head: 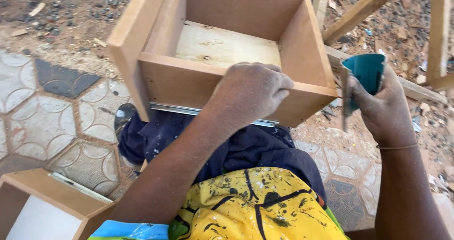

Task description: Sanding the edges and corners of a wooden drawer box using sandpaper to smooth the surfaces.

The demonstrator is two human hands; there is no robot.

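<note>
A brown fibreboard drawer box point(189, 81) with a pale plywood bottom rests on my lap, open side up and tilted away. A metal slide rail point(175, 109) runs along its near lower edge. My left hand point(248, 93) grips the top of the drawer's near wall, fingers curled over the edge. My right hand point(385, 107) is at the drawer's right corner, closed on a folded teal sheet of sandpaper point(366, 74), beside the right side wall.
A second drawer box point(42, 200) with a white bottom lies at the lower left on patterned paving tiles point(52, 112). Wooden battens point(364, 8) and scraps lie on the dirt at the upper right. My dark shoe point(124, 117) shows under the drawer.
</note>
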